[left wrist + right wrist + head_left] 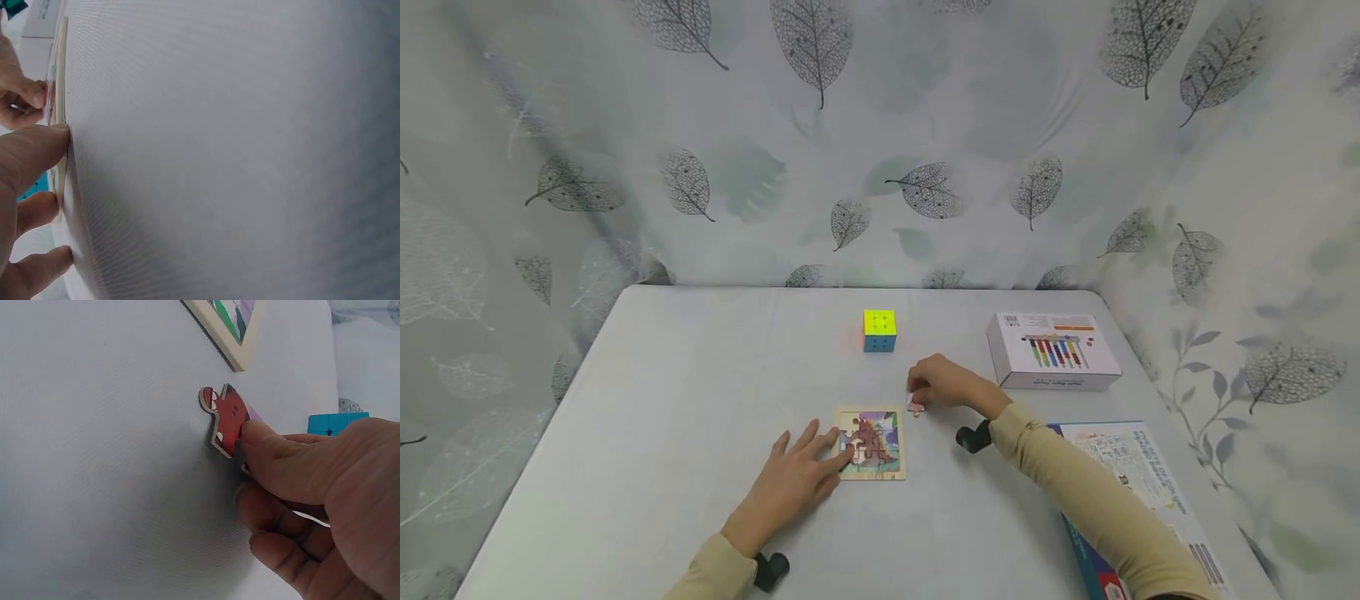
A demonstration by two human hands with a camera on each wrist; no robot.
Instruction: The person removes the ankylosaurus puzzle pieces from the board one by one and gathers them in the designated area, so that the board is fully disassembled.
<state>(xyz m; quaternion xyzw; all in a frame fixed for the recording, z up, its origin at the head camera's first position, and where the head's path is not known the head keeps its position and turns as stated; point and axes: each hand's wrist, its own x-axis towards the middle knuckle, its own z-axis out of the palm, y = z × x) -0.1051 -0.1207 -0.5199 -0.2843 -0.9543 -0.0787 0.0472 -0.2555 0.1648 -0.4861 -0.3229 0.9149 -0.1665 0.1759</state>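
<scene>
A square jigsaw puzzle [871,450] in a pale wooden frame lies on the table, its picture showing a reddish-brown creature. My left hand [792,482] has its fingers spread; the fingertips touch the puzzle's left edge, and in the left wrist view the thumb [37,153] rests against the frame's side. To the right of the puzzle, my right hand [951,383] pinches a red puzzle piece [230,419] with white teeth on it between thumb and fingers. The right wrist view has this piece just beyond the corner of the wooden frame [234,356]. Part of it is hidden by the thumb.
A cube puzzle [879,331], yellow on top and blue in front, stands behind. At the back right is a white box [1052,352] picturing coloured beads. A flatter blue-and-white box [1131,467] lies partly under the right sleeve. Leaf-patterned curtains [880,142] border the white table [662,400].
</scene>
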